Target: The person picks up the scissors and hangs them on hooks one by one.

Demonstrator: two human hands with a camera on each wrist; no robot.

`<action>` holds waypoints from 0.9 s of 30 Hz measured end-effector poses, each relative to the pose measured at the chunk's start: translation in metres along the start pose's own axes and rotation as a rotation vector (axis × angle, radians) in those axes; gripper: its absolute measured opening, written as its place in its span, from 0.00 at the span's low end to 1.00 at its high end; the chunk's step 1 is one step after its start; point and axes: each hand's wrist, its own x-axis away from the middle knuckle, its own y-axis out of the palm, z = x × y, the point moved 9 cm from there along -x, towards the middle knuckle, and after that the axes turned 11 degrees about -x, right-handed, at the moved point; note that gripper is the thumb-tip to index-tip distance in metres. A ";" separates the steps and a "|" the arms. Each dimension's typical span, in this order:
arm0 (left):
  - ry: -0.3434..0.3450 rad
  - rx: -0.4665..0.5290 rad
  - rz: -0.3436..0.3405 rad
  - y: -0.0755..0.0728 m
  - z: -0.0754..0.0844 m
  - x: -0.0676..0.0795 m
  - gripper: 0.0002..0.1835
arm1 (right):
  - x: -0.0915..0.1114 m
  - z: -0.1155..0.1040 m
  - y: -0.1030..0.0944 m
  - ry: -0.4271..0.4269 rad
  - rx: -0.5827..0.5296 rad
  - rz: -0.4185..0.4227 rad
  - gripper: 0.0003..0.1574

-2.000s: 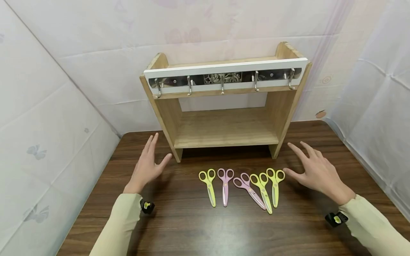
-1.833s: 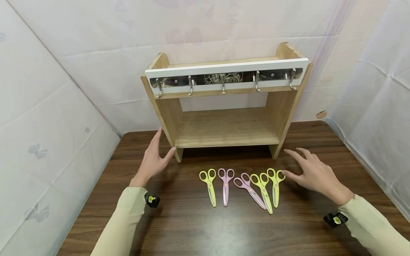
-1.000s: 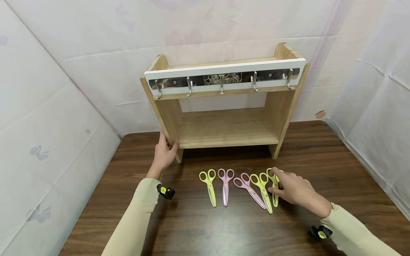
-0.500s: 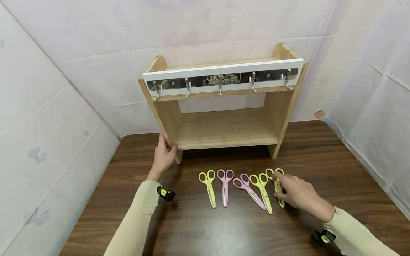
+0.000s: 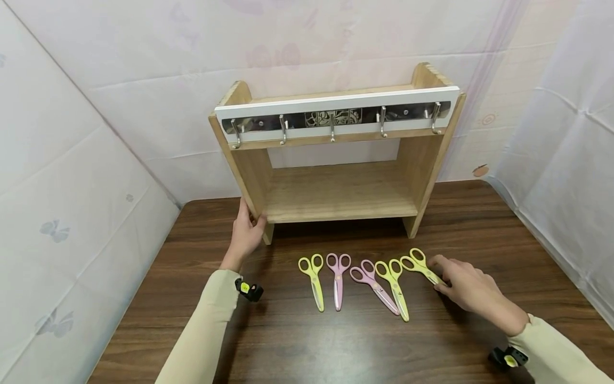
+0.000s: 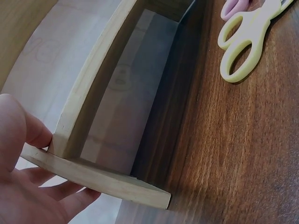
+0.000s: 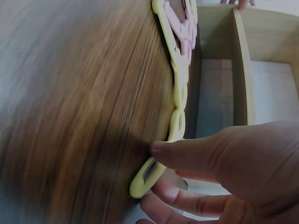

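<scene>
My left hand (image 5: pixel 245 237) grips the left side panel of a wooden shelf (image 5: pixel 340 192). In the left wrist view the thumb lies on the inner side of the panel (image 6: pixel 117 183), with the fingers behind it. At the right, my right hand (image 5: pixel 472 288) pinches the blade end of yellow-green scissors (image 5: pixel 421 265), whose loops point up and left. The right wrist view shows the thumb (image 7: pixel 187 154) over the blades and fingers beneath. Beside these lie other yellow-green scissors (image 5: pixel 395 285), two pink scissors (image 5: pixel 338 280) and a further yellow-green pair (image 5: pixel 314 280).
Across the shelf's top front runs a white board (image 5: pixel 292 137) with several metal hooks (image 5: pixel 332 127). The shelf stands toward the back of a dark wood table (image 5: pixel 288 346). Pale patterned cloth (image 5: pixel 86 186) hangs around the back and sides.
The left hand has moved to the shelf's side panel and taken hold of it. The right hand has reached the rightmost scissors, pinched the blades and swung them out to the right.
</scene>
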 end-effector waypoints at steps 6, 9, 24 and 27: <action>0.000 -0.005 0.008 -0.001 -0.002 0.000 0.34 | -0.002 0.008 -0.002 0.014 0.021 -0.009 0.19; -0.004 -0.003 0.008 0.000 -0.001 0.000 0.33 | -0.003 0.010 -0.001 0.022 0.020 -0.014 0.17; 0.001 -0.006 -0.002 0.003 -0.007 -0.001 0.34 | -0.005 0.011 -0.002 0.023 -0.008 -0.005 0.11; 0.001 -0.016 -0.003 0.003 -0.009 0.000 0.34 | -0.005 0.012 -0.003 0.024 -0.022 -0.019 0.11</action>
